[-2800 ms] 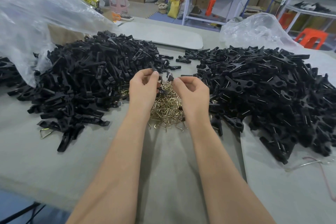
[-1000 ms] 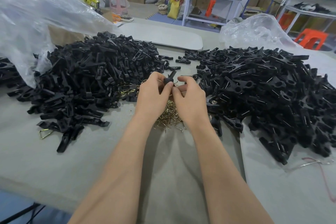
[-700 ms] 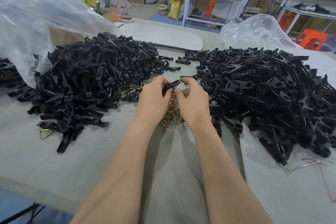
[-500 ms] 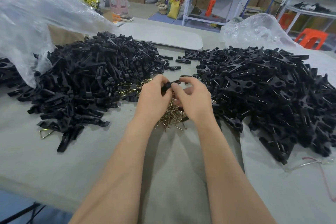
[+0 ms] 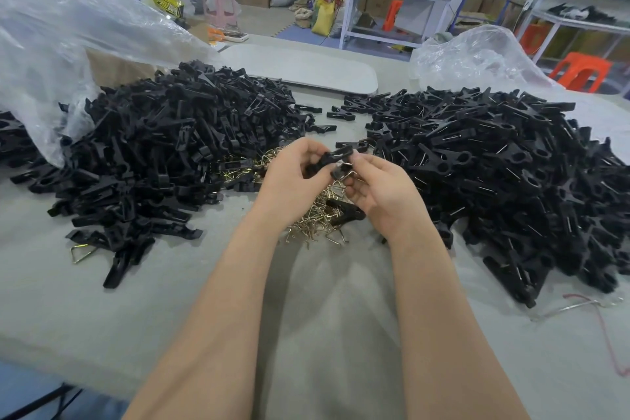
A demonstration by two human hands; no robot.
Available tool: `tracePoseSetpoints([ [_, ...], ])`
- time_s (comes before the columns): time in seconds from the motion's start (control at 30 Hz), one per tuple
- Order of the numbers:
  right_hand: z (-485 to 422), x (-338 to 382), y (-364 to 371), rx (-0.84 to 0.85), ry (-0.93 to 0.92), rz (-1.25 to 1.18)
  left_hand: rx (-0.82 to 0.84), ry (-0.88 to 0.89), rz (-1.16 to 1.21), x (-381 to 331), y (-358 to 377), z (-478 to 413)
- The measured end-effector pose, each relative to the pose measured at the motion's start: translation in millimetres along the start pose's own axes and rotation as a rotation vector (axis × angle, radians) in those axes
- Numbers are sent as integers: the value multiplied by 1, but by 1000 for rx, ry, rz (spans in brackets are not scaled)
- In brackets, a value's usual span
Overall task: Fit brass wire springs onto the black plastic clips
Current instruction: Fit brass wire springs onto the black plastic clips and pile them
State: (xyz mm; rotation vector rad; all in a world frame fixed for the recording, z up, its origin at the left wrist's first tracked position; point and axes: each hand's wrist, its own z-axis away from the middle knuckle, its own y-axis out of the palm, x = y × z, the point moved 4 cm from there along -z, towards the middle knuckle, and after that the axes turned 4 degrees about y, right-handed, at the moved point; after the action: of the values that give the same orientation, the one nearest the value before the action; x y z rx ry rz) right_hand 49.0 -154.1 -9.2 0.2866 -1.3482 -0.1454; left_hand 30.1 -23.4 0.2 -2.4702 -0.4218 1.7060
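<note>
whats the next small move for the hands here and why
Probably press the wire spring home with the right hand. It and the left hand both pinch the black clip above the spring pile, and the wire seems to stick out at the clip's near end.

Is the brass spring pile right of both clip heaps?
No: the spring pile sits between the left clip heap and the right clip heap.

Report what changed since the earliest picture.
The left hand and right hand, first apart with a piece each, closed together on one black clip, which tipped from upright to lying across between them. Both hold it. The brass springs, left clip pile and right clip pile stayed put.
</note>
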Motion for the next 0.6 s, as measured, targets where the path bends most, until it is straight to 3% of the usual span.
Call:
tracePoseSetpoints([
  [0.13, -1, 3, -9, -225, -75, -31, 0, -50, 49, 2, -3, -1],
  [0.2, -1, 6, -15, -313, -135, -35, -121, -95, -57, 10, -12, -3],
  [0.33, -3, 6, -10, -310, -161, 94, -429, -124, -376, 16, -34, 1],
  [0.43, -4, 5, -10, -300, -165, 163, -412, -86, -310, 14, -33, -1],
  [0.6, 1, 8, 3, -185, -249, 114, -216, -94, -77, 9, -15, -4],
])
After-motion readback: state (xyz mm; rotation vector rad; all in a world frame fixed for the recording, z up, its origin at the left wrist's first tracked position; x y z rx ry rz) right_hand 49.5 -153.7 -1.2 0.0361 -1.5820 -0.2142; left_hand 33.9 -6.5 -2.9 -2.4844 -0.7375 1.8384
